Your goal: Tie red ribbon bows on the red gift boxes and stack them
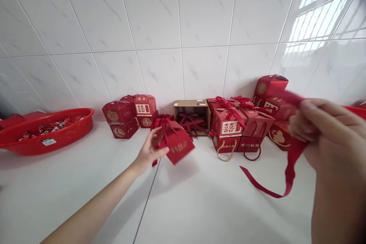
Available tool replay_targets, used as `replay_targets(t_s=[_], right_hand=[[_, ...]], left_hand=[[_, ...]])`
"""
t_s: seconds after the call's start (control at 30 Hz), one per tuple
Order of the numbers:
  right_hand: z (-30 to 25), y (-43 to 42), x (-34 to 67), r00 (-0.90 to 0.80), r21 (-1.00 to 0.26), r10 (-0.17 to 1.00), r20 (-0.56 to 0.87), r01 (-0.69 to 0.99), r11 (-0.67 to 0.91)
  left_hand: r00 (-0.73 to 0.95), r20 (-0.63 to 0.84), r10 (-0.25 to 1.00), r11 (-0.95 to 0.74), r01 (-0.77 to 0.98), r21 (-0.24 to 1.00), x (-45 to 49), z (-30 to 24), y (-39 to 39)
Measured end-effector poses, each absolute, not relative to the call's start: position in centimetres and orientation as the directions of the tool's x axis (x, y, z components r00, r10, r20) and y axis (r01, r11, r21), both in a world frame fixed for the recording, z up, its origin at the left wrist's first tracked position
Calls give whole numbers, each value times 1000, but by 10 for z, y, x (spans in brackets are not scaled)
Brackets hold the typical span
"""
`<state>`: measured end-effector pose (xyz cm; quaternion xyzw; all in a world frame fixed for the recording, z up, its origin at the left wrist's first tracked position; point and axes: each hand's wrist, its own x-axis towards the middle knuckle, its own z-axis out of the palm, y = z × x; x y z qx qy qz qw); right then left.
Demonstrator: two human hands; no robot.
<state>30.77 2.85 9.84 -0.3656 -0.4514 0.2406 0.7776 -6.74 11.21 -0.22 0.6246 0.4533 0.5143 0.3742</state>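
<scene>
A red gift box (pixel 177 145) is being held tilted above the desk (pixel 183 202), the left hand (pixel 147 154) gripping it. The right hand (pixel 326 133) is clutching a red ribbon (pixel 290 173). Behind the gift box, an open carton (pixel 190 103) is holding loose ribbons (pixel 193 122); a red basin (pixel 73 134) is standing far left.

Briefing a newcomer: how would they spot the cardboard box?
At the foot of the tiled wall, at the back of the white table, look just beyond the red box in the left hand. The cardboard box sits there, its open front showing red ribbons. It alone is brown; the gift boxes beside it are red.
</scene>
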Motion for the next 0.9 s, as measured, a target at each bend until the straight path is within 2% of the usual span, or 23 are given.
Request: replay_targets(t_s=[0.07, 0.1, 0.17, 0.27, 0.4, 0.5, 0.67, 0.8, 0.9], right_hand=[[99, 23, 297, 241, -829, 794, 558, 107, 550], [99, 21, 293, 106, -844, 843, 527, 183, 505], [96, 21, 289, -104, -864, 908, 405, 281, 417], [91, 24, 286, -267, -873, 928, 260, 346, 344], [88, 27, 279, -338, -848, 923, 184, 420, 323], [91, 26, 274, -374, -848, 914, 158, 422, 320], [93, 24, 275, -340, -848, 923, 179, 423, 320], [91, 25, 278, -384, -867, 901, 204, 356, 348], [89, 28, 278, -411, -842, 888, 206, 388, 375]], left_hand=[[310, 229, 923, -314, 262, 913, -52, -9, 82], [402, 187, 896, -329, 319, 889, -47, -11, 69], [524, 115, 844, -368, 409, 835, -38, -14, 48], [622, 67, 780, -435, 461, 773, -31, -13, 32], [584, 59, 810, -437, 533, 724, -23, -5, 25], [481, 47, 876, -346, 557, 755, -14, 4, 22], [338, 14, 941, -210, 552, 807, 0, 12, 15], [322, 119, 939, -299, 597, 744, 3, 15, 7], [304, 168, 938, -329, 618, 714, 5, 19, 0]])
